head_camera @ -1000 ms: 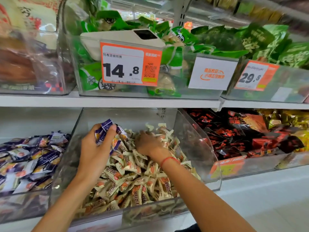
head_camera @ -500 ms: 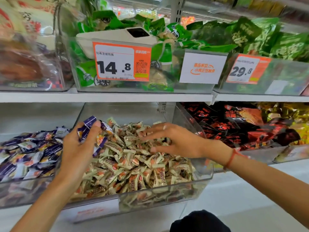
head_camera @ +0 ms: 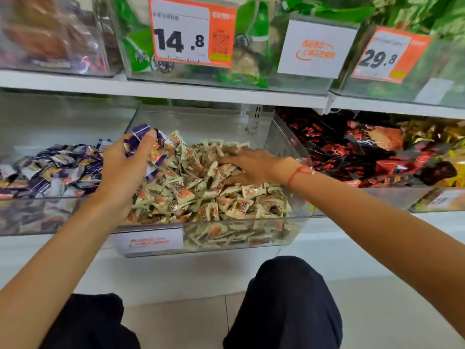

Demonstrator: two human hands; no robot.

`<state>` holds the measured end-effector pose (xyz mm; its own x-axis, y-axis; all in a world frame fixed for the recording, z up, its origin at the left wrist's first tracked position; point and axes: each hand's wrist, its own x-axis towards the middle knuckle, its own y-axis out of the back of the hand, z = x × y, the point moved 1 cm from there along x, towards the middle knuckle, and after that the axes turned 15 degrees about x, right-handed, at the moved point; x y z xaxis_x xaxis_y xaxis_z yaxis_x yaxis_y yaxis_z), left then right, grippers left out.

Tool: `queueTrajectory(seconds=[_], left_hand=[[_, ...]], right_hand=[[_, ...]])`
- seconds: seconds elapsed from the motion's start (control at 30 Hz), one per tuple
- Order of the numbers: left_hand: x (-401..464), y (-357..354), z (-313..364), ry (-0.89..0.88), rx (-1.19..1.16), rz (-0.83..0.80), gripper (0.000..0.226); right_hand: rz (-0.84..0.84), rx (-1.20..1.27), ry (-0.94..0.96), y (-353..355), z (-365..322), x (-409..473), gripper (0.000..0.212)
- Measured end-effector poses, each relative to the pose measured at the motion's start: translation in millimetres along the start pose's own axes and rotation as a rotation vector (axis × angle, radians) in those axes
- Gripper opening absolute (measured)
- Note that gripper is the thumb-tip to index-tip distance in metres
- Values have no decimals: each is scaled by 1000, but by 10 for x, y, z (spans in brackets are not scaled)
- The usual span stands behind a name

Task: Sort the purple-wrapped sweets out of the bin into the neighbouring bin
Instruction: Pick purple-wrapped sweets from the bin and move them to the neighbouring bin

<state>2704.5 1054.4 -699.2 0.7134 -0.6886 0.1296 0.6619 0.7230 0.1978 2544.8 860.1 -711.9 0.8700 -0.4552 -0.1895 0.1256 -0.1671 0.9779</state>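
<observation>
The left hand grips a bunch of purple sweets over the middle bin, the purple bin lying just to its left, while the right hand rests flat and relaxed on the beige sweets.

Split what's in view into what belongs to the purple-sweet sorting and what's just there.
Job: left hand gripping purple sweets; right hand flat on the cream sweets; middle bin; left bin of purple sweets.
Just there: red-black packets; green packets; price tags.
</observation>
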Motion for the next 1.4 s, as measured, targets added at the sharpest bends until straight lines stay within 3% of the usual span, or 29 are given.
queueTrajectory(seconds=[0.13,0.33,0.4,0.47,0.53,0.67,0.9,1.03,1.17,1.33,1.4], left_hand=[[-51,72,37,7,11,2,16],[-227,275,111,17,66,55,23],[-313,327,179,14,59,73,23],[-394,384,237,11,42,98,24],[-458,451,262,2,40,132,32],[-548,587,189,24,17,180,19],[-606,774,14,59,14,200,20],[-525,814,-84,57,4,269,34],[-378,760,-186,65,9,405,51],[-216,725,-236,72,-12,534,58],[-139,708,-240,48,-52,573,36]], right_hand=[[-9,90,-115,-6,115,-318,62],[164,78,1,-75,-195,-539,63],[223,322,176,-73,-459,-511,57],[180,672,291,-115,-767,-395,47],[127,771,340,-193,-1014,-172,49],[16,387,263,-363,-1114,275,59],[169,119,108,-187,-928,375,53],[244,297,305,-64,-1077,271,43],[106,499,508,15,-1300,260,29],[-13,320,664,-101,-1413,387,37],[-80,206,712,-163,-1435,394,43]])
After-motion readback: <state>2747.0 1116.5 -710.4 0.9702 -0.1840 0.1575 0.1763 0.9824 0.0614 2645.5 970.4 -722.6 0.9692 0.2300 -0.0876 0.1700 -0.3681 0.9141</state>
